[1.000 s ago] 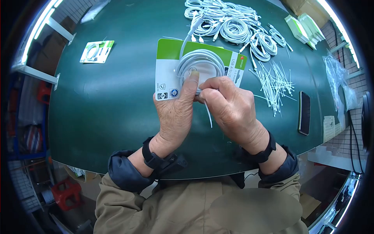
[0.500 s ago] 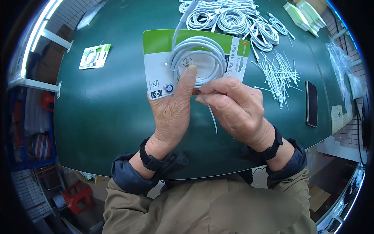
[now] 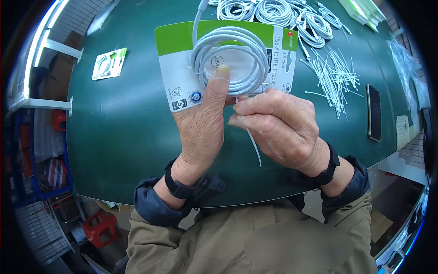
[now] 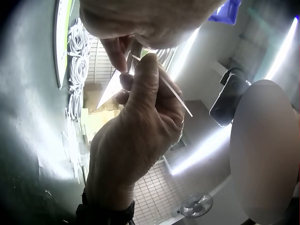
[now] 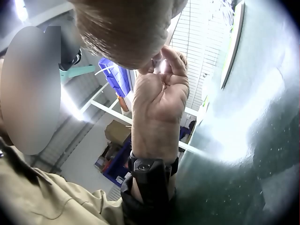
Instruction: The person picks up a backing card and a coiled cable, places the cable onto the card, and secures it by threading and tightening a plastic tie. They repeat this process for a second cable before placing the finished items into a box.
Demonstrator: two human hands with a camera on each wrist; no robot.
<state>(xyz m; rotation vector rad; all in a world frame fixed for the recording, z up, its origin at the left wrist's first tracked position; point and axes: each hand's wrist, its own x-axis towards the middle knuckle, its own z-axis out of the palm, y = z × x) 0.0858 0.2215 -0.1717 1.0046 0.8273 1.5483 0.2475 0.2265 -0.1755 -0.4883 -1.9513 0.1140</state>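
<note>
My left hand (image 3: 198,128) holds a green-and-white cable card (image 3: 175,50) raised above the table, its thumb pressing a coiled white USB cable (image 3: 248,39) against the front. One cable end sticks up past the card's top edge. Just below the coil, my right hand (image 3: 287,128) pinches a thin white cable tie (image 3: 255,148) between thumb and index finger, and the tail hangs below them. The left wrist view shows the right hand (image 4: 136,112) with the tie (image 4: 177,96) slanting past its fingers. The left fingers behind the card are mostly hidden in the head view.
On the green table (image 3: 118,137), another carded cable (image 3: 109,64) lies at the left. Several coiled cables (image 3: 276,13) are heaped at the back. To the right are loose cable ties (image 3: 333,80), a phone (image 3: 374,112), clear plastic (image 3: 406,64) and stacked cards (image 3: 365,13).
The card and coil appear higher, further left and larger in the head view. My right hand has drawn slightly right and down from the coil, still pinching the tie, whose tail hangs lower.
</note>
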